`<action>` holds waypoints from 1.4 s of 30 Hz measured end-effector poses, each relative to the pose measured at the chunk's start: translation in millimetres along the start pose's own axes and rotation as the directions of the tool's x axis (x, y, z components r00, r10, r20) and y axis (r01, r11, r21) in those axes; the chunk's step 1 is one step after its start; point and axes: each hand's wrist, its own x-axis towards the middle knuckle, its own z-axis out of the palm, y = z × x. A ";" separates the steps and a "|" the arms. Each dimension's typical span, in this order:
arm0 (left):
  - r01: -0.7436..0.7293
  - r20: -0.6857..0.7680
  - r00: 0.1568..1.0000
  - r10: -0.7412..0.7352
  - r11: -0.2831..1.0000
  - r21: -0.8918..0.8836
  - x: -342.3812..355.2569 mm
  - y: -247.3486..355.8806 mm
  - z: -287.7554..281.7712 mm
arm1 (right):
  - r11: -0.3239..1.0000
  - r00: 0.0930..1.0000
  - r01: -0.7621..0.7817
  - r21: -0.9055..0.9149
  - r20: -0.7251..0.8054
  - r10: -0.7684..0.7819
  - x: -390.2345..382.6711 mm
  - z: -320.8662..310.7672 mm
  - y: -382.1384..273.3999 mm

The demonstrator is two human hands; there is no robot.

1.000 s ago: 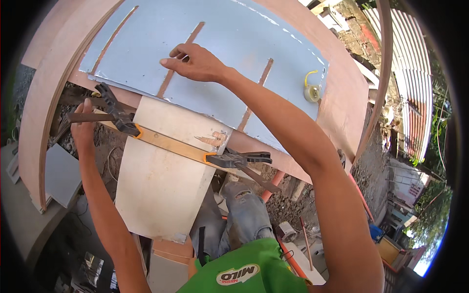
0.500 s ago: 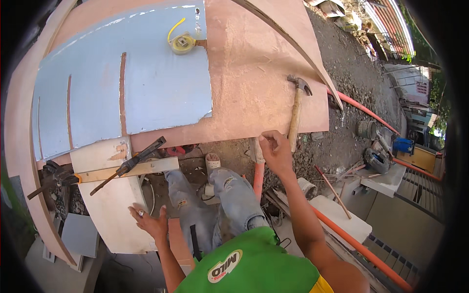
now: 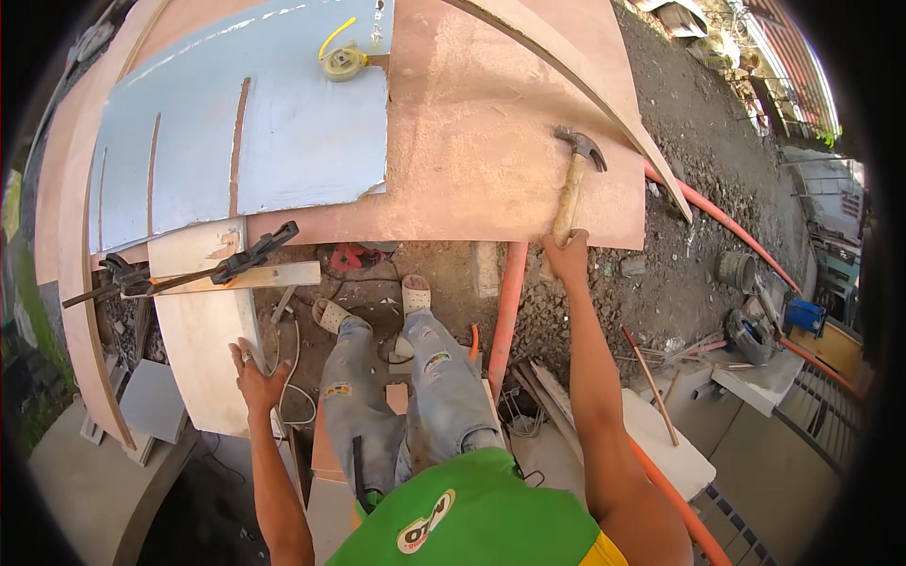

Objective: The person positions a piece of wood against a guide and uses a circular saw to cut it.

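Note:
My right hand (image 3: 566, 253) is closed around the lower handle of a claw hammer (image 3: 572, 193). The hammer's metal head rests on a large pinkish plywood sheet (image 3: 472, 170), and its handle reaches past the sheet's near edge. At the lower left, my left hand (image 3: 259, 385) lies on the right edge of a whitish board (image 3: 203, 349), fingers apart and holding nothing. Across that board runs a narrow wooden strip (image 3: 293, 274), with a black bar clamp (image 3: 255, 255) over it. A light blue panel (image 3: 311, 141) covers the left part of the plywood, bearing a yellow tape measure (image 3: 343, 62).
A curved plywood strip (image 3: 566, 71) arches along the sheet's right side. An orange pipe (image 3: 508, 316) slopes down beside my legs. Rubble, a bucket (image 3: 735, 270) and a white slab (image 3: 675, 448) with a stick on it lie to the right. A red tool (image 3: 357, 255) sits beneath the sheet's edge.
My right hand has moved from left of the hammer onto its handle and closed there. My left hand has shifted slightly along the board's edge. The view has tilted, showing both my feet.

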 end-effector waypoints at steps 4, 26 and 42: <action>-0.106 -0.018 0.994 0.105 0.989 -0.102 -2.4 -1.5 3.8 | 0.998 0.995 -0.060 0.024 -0.075 0.062 6.8 5.6 14.1; 0.379 0.270 0.925 -0.268 0.603 -0.702 -177.9 -16.4 199.0 | 0.711 0.190 0.645 0.278 0.843 -0.503 -159.7 329.8 4.1; -0.479 0.060 0.620 -0.782 -0.438 -0.761 -155.4 -89.1 157.2 | 0.780 0.554 0.600 0.177 0.612 -0.565 -46.0 655.8 57.5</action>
